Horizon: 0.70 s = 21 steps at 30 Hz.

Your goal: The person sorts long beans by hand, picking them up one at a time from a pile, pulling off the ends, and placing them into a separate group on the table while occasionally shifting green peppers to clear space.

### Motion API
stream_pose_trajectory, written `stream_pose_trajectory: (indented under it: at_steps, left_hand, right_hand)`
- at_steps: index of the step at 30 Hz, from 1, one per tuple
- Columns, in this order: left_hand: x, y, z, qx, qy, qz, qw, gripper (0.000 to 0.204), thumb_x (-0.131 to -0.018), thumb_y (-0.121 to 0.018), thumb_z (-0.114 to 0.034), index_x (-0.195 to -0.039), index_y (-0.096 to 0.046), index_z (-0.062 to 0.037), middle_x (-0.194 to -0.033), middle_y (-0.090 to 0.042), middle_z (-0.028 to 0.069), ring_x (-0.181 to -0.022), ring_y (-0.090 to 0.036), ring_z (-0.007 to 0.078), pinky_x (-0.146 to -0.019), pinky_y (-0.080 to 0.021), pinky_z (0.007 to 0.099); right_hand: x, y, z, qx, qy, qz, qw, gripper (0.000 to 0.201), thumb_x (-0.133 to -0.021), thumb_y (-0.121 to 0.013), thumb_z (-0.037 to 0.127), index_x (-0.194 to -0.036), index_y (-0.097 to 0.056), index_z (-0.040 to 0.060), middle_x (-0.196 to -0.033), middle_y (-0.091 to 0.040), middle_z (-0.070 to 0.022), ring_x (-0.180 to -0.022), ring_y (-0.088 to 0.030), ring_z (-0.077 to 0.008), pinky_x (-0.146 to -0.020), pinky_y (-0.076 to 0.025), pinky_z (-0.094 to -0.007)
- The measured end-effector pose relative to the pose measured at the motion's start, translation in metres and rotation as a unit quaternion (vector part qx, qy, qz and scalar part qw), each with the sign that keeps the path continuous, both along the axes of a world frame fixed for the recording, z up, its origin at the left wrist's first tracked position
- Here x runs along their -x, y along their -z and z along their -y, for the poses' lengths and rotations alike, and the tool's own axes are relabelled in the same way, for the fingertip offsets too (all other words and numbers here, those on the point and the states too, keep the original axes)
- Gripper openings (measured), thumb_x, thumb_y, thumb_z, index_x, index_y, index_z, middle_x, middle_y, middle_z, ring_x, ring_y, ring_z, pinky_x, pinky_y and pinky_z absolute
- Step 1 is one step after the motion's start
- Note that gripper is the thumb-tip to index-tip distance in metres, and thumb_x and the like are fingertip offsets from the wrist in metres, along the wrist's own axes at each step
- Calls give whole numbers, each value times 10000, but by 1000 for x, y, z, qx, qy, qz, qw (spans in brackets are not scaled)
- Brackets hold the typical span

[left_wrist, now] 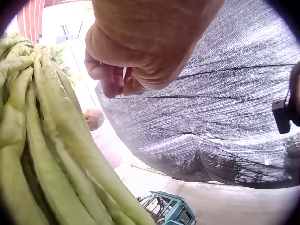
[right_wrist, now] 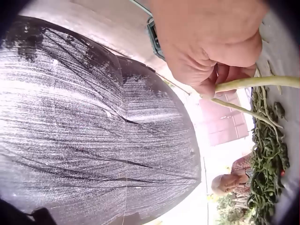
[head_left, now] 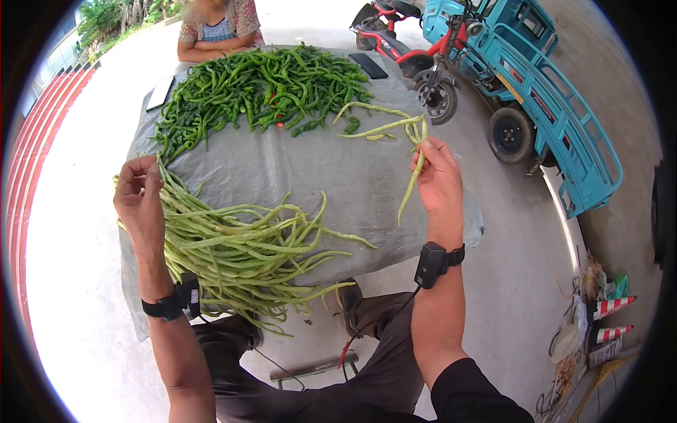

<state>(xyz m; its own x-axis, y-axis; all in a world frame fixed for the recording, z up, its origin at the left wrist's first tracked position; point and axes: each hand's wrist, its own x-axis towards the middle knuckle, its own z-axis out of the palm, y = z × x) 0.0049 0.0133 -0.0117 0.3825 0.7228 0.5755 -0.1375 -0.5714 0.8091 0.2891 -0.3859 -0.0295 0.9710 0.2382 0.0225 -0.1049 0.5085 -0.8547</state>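
While right hand [head_left: 438, 182] pinches long beans [head_left: 411, 185], left hand [head_left: 138, 197] curled (grip apparently empty) — fingertips hidden.

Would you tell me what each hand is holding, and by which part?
The right hand pinches long beans partway along their length; the left hand, fingers curled, holds nothing visible.

The far person [head_left: 217, 28] is cut off at the top edge, the blue cart [head_left: 543, 84] (far right) partly too; the left hand [left_wrist: 140, 51] shows no fingertips.
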Motion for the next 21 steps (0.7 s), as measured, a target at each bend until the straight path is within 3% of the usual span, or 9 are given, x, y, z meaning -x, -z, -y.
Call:
stream_pose_trajectory:
  at_steps: [4,8,12,14,16,21]
  left_hand:
    - [-6,-7,27,10,67,-42,997,102,-1022,-700,-122,-1084,-707,-41,-951,-658,-24,-818,-575,47,-725,-490,231]
    - [-16,-14,61,43,150,-36,987,54,-1009,-676,-56,-1055,-701,-43,-889,-623,-41,-759,-526,39,-687,-449,210]
    - [-19,-18,92,4,209,-110,972,132,-959,-696,16,-1078,-699,-41,-886,-629,-52,-714,-508,21,-604,-404,206]
    - [-21,-24,112,1,252,-132,959,187,-960,-704,11,-1140,-691,-41,-921,-645,-41,-770,-542,23,-686,-447,209]
    - [-20,-35,129,-5,295,-168,941,282,-916,-728,43,-1183,-692,-41,-932,-657,-35,-744,-537,26,-654,-437,216]
    - [-23,-33,152,-88,367,-118,918,369,-893,-766,14,-1244,-707,-83,-920,-637,-9,-683,-544,67,-611,-427,241]
  right_hand:
    - [14,-5,-20,7,-23,-21,999,331,-968,-737,85,-1273,-608,85,-955,-686,-65,-820,-647,-143,-685,-517,-294]
    - [26,-8,-38,-22,-61,-33,997,306,-989,-703,69,-1278,-607,99,-968,-684,-65,-819,-647,-141,-673,-514,-296]
    - [35,-8,-57,-60,-130,-40,989,258,-1013,-680,77,-1260,-606,76,-974,-678,-62,-822,-649,-137,-658,-511,-283]
    - [44,-10,-67,-72,-154,-50,984,240,-1021,-680,91,-1249,-608,68,-979,-676,-60,-829,-652,-133,-664,-520,-271]
    - [56,-14,-78,-81,-173,-62,980,228,-1025,-685,109,-1236,-612,63,-984,-673,-58,-840,-657,-130,-677,-536,-257]
    - [83,-16,-101,-89,-210,-63,972,208,-1028,-692,128,-1213,-622,63,-1011,-685,-59,-869,-678,-124,-717,-579,-248]
